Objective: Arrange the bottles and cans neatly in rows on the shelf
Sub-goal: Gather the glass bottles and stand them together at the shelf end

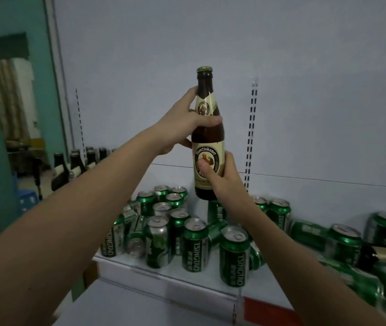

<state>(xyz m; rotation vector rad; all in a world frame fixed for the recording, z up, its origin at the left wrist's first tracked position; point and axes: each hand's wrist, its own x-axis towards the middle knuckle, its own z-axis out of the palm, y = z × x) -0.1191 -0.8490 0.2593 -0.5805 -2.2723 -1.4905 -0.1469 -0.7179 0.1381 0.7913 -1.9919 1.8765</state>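
Hands, left hand [177, 124] and right hand [222, 182], grip upright bottle [208, 137] above cans [194, 243].

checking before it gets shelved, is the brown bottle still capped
Capped: a gold crown cap sits on the brown bottle, gripped upright by left hand and right hand.

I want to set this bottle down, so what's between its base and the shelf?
In the head view, green Tsingtao cans sit directly under the brown bottle, which both hands hold up: left hand, right hand. The shelf there is crowded.
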